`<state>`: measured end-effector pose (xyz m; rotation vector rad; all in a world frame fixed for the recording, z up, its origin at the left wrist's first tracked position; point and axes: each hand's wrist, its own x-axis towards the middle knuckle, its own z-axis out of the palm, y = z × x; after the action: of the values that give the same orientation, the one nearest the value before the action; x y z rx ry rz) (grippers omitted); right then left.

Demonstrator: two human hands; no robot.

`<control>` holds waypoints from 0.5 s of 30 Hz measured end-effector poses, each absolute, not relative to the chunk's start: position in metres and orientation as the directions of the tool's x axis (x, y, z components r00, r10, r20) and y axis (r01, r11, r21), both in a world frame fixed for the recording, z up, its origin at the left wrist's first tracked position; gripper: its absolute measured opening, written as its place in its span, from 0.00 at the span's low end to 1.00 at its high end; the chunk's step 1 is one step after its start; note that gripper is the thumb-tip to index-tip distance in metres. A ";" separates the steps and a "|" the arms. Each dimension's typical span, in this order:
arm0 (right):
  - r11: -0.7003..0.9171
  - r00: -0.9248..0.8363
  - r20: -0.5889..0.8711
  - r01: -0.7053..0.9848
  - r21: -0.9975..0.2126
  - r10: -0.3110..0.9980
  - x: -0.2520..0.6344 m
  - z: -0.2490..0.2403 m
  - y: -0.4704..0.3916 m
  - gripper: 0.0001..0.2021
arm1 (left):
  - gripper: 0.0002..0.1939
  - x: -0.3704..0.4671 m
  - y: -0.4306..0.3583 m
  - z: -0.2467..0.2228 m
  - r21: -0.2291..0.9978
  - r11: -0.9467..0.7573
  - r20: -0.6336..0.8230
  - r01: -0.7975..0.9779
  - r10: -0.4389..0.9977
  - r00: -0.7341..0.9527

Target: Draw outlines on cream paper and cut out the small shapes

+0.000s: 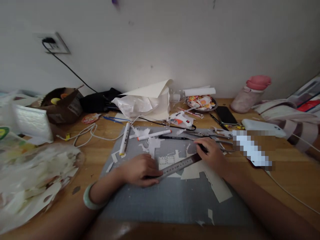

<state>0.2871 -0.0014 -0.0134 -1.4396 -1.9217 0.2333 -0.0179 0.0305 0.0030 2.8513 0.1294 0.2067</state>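
A metal ruler [178, 166] lies slanted over cream paper pieces [192, 171] on a grey cutting mat [160, 200]. My left hand [141, 170] is closed at the ruler's left end, fingers pressed on it. At the ruler's right end is my right hand [212, 155], its fingers pinched around a small dark thing whose kind I cannot make out. Between the hands, a paper piece with drawn window-like outlines [167, 160] lies just above the ruler. A long cream strip [218, 185] extends below my right hand.
White markers [125, 138], a black pen [172, 137] and paper scraps lie on the mat. Behind it sits a white glue gun [181, 119]. Phones [226, 115] and a pink-lidded bottle [251, 93] stand right; a cardboard box [61, 105] and plastic bag [37, 173] left.
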 end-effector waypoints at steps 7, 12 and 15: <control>0.202 -0.067 0.390 0.927 -0.317 0.918 0.325 -0.015 0.009 0.11 | 0.29 -0.025 0.035 0.007 0.217 -0.971 0.183 0.098 0.140 0.973; 0.122 -0.059 0.268 0.967 -0.225 0.962 0.329 -0.006 0.005 0.11 | 0.31 -0.028 0.036 0.007 0.084 -0.982 0.245 0.167 0.183 0.952; 0.104 -0.068 0.181 0.975 -0.198 0.981 0.325 -0.001 0.001 0.12 | 0.31 -0.027 0.034 0.006 -0.032 -0.974 0.294 0.225 0.205 0.934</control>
<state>0.3253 0.0010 -0.0008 -1.9390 -2.1177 0.0347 -0.0266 0.0342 0.0060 3.1533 0.3510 0.4680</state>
